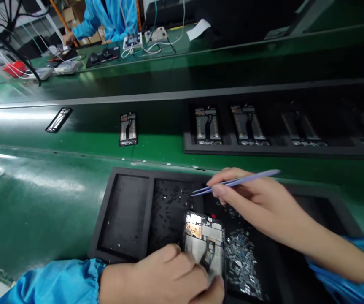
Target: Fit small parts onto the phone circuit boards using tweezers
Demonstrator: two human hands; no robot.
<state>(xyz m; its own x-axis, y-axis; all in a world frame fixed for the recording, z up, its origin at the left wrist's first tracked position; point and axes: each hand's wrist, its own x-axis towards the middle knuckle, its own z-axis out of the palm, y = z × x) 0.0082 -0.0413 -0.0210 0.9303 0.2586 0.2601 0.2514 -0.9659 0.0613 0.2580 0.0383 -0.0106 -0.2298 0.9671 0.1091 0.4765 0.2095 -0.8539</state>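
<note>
1. Holding an open phone (204,247) over the middle of the black tray (149,211); cannot tell whether resting on it.
2. Clasping that phone low down with the left hand (172,274), fingers curled in and nearly closed around it, at the tray's near side.
3. Pinching purple tweezers (245,179) between thumb and fingers of the right hand (257,202), above the tray's far side; too small to tell whether anything sits between the tips.
4. Pointing those tips over the tray's second compartment from the left, strewn with dark bits (169,202).
5. Showing a heap of shiny pieces (243,261) farther right in the tray, and a few pale specks in its leftmost compartment.
6. Wearing blue sleeves (58,280), one at each side of the tray.
7. Beyond the tray, toward its right, showing a long holder (248,149) with a row of other open phones (208,126).
8. Beyond the tray, toward its left, showing two separate phones (128,128) on green surfacing.
9. Farthest from the tray, showing a co-worker (115,21) in blue, near white cables (182,25).
</note>
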